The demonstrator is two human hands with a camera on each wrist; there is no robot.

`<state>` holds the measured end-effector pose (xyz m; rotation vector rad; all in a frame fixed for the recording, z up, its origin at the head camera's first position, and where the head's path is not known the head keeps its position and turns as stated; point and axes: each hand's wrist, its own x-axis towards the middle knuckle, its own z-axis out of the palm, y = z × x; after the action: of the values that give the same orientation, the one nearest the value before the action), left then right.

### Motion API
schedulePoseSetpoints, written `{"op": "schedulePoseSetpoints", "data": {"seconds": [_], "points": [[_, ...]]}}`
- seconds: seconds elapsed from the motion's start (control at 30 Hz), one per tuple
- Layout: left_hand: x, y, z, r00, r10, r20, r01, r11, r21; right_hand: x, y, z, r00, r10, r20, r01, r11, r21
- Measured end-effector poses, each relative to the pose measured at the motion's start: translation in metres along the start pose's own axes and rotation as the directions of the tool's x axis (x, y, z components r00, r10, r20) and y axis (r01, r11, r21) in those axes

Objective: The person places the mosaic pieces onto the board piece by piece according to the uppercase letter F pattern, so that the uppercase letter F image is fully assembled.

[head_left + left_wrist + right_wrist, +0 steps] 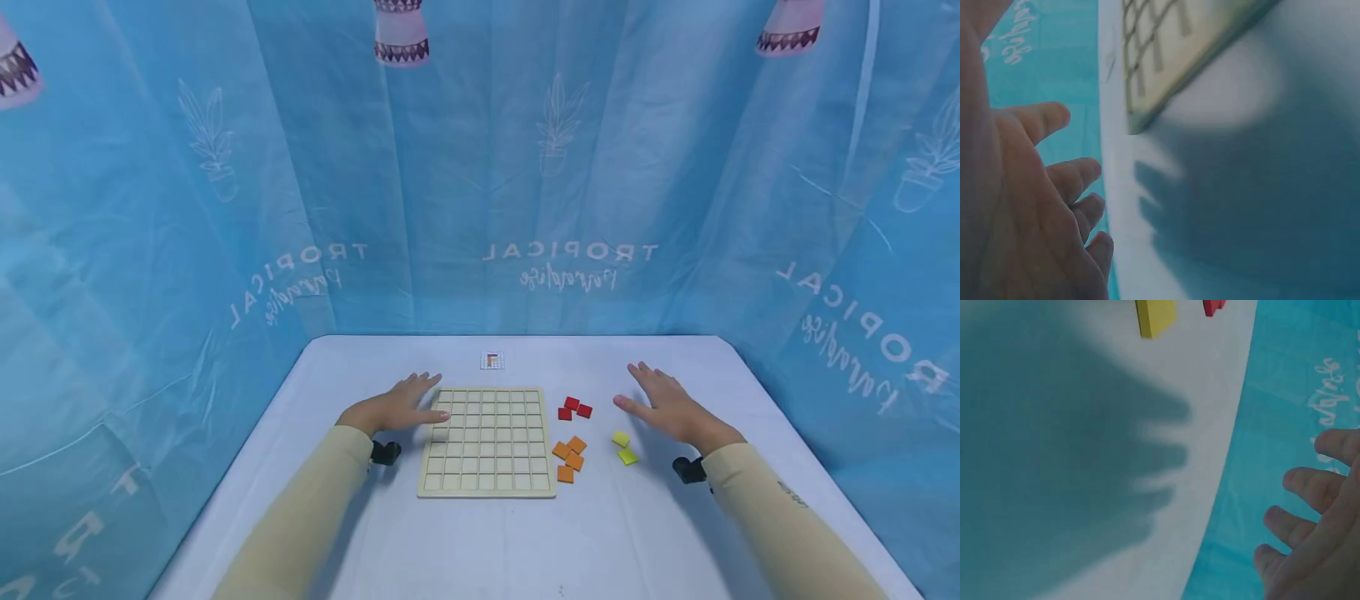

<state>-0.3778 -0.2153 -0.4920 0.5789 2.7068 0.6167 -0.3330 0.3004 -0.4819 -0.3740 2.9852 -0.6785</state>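
Observation:
A pale square grid board [487, 443] with raised lines lies on the white table. My left hand [397, 407] hovers at the board's left edge, fingers spread, thumb over its upper left squares; the left wrist view shows the palm [1035, 219] and nothing held. To the right of the tiles my right hand [667, 407] is raised with fingers apart and holds nothing. Between the board and that hand lie red tiles [572, 403], several orange tiles [575, 462] and two yellow tiles [627, 456]. One yellow tile [1157, 315] shows at the top of the right wrist view.
A small card [492, 360] printed with a coloured grid pattern lies behind the board. Blue printed curtains [450, 183] enclose the white table [480, 550] at the back and both sides. Each wrist wears a dark camera mount [386, 453].

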Motion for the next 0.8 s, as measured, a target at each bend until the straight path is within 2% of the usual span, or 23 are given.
{"op": "schedulePoseSetpoints", "data": {"seconds": [0.07,0.17,0.43,0.6,0.8], "points": [[-0.004,-0.004,0.010,1.000,-0.016,0.005,0.016,1.000,-0.025,0.001,0.000,0.007,1.000,0.005,0.005,-0.005,1.000,0.029],[-0.008,-0.007,0.022,1.000,-0.004,-0.006,0.004,0.999,-0.038,0.002,-0.002,0.016,1.000,0.014,0.009,-0.015,0.998,0.068],[-0.014,-0.009,0.044,0.999,0.027,-0.041,-0.027,1.000,0.000,0.009,-0.015,0.036,0.998,0.040,0.038,-0.045,0.990,0.135],[-0.017,-0.009,0.051,0.997,0.036,-0.066,-0.035,0.999,0.024,0.021,-0.028,0.052,0.998,0.008,0.069,-0.017,0.990,0.137],[-0.019,-0.008,0.057,0.991,0.092,-0.093,-0.085,0.993,0.077,0.033,-0.036,0.064,0.994,-0.061,0.092,0.052,0.994,0.101]]}}
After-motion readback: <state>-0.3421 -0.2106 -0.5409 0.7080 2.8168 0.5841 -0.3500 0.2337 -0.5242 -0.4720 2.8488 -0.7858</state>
